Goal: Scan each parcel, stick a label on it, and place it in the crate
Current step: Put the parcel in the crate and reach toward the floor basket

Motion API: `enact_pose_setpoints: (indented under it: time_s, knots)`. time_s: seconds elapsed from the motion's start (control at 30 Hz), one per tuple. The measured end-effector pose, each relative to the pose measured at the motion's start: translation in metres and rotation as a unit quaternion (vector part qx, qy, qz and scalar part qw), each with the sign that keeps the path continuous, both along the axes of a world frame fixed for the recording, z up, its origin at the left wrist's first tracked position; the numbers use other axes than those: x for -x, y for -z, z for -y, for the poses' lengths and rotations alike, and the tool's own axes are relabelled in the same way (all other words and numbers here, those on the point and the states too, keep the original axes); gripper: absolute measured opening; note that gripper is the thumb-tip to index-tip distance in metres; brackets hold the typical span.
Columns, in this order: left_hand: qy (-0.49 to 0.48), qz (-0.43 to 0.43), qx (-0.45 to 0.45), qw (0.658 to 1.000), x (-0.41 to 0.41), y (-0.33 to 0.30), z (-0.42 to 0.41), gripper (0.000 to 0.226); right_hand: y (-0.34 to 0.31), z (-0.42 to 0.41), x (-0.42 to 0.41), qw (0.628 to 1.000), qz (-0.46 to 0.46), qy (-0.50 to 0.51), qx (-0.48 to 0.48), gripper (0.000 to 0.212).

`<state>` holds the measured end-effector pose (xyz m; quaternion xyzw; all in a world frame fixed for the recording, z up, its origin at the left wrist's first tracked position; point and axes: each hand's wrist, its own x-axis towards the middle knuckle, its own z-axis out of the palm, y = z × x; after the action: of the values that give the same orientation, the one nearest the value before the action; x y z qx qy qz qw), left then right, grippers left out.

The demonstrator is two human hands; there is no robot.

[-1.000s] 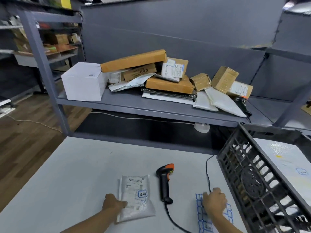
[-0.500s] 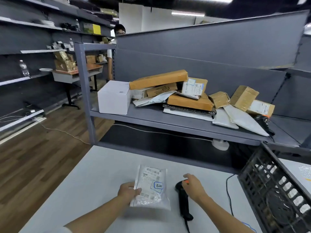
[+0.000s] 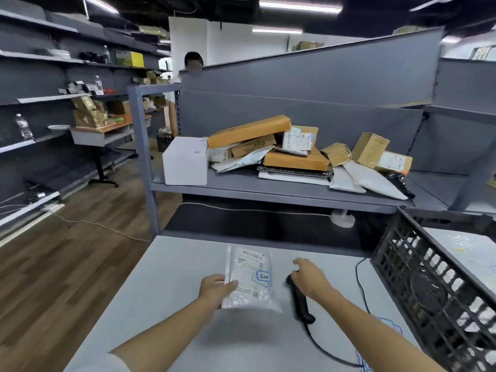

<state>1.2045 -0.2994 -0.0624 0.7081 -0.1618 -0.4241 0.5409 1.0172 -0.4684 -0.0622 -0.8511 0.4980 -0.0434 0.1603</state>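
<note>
A small white plastic parcel [image 3: 248, 277] with a printed shipping label and a blue-edged sticker lies on the white table [image 3: 166, 291]. My left hand [image 3: 214, 289] holds its lower left edge, thumb on top. My right hand [image 3: 308, 279] is curled over the head of the black scanner [image 3: 302, 304], which lies just right of the parcel with its cable trailing toward me. The black plastic crate [image 3: 418, 285] stands at the right, holding a white mailer [image 3: 467, 253]. A sheet of blue-edged labels [image 3: 386, 326] peeks out beside my right forearm.
A grey shelf [image 3: 268, 187] behind the table carries a pile of brown boxes [image 3: 248, 130], a white box [image 3: 185, 161] and white mailers [image 3: 370, 178]. Grey partitions stand behind it. A person stands beyond the partition. Wooden floor and shelving lie to the left.
My right hand left the label sheet and moved left onto the scanner. The view has tilted upward. My left hand has kept hold of the parcel, which shifted slightly.
</note>
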Motion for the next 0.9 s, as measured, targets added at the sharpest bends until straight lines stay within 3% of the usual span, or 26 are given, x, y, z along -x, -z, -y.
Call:
enact_pose_setpoints:
  time_s: [0.53, 0.9]
  knots:
    - [0.091, 0.026, 0.038, 0.995, 0.101, -0.023, 0.031, 0.019, -0.055, 0.002, 0.141, 0.993, -0.008, 0.083, 0.082, 0.041]
    - [0.116, 0.045, 0.087, 0.988, 0.266, -0.053, 0.101, 0.014, -0.113, 0.029, 0.299, 0.988, 0.037, 0.121, 0.088, 0.038]
